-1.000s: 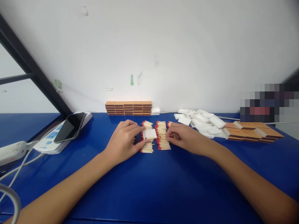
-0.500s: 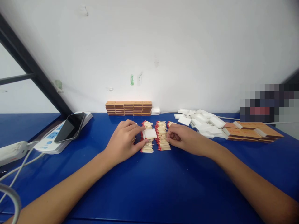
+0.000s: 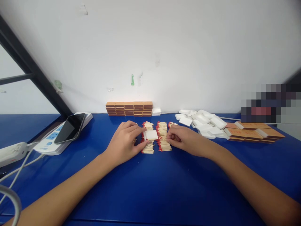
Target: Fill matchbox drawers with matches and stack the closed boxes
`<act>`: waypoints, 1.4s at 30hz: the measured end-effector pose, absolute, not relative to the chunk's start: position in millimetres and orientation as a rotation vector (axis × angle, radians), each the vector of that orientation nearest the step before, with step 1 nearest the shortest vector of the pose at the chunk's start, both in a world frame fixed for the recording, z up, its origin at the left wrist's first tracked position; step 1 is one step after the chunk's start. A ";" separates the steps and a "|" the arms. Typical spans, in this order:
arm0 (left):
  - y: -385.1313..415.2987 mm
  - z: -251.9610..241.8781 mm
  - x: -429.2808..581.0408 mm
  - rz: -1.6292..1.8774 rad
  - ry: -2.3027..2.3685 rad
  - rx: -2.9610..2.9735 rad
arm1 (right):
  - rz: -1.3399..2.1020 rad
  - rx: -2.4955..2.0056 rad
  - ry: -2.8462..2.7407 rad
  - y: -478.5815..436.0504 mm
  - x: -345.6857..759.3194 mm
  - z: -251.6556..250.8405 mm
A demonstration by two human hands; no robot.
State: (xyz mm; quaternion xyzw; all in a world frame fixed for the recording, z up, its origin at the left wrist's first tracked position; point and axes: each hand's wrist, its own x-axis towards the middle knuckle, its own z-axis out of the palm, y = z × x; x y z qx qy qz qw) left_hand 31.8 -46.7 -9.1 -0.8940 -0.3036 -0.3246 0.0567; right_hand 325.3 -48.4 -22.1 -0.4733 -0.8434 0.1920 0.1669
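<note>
Between the thumb and forefinger of my left hand (image 3: 125,138) is a small white matchbox tray (image 3: 150,135), closed on at its left end. The tray lies above a row of red-tipped matches (image 3: 148,150). Just right of it runs a second row of matches (image 3: 162,136). My right hand (image 3: 177,138) has its fingers curled and pinched at the right edge of that row; what they hold, if anything, is hidden. More matches (image 3: 172,124) show behind the right hand, partly covered by it.
Stacked matchboxes (image 3: 129,109) stand against the wall. White matchbox trays (image 3: 203,121) lie heaped at the back right, beside more matchboxes (image 3: 256,133). A phone (image 3: 70,128) rests on a white power strip (image 3: 50,146) at the left, with cables on the blue table (image 3: 150,194).
My right hand has shifted very slightly left along the matches. My left hand and the white tray have stayed in place.
</note>
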 end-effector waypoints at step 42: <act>-48.1 -7.7 32.3 -0.984 -0.894 -2.741 | 0.511 -1.529 -2.356 -54.2 320.6 -9.3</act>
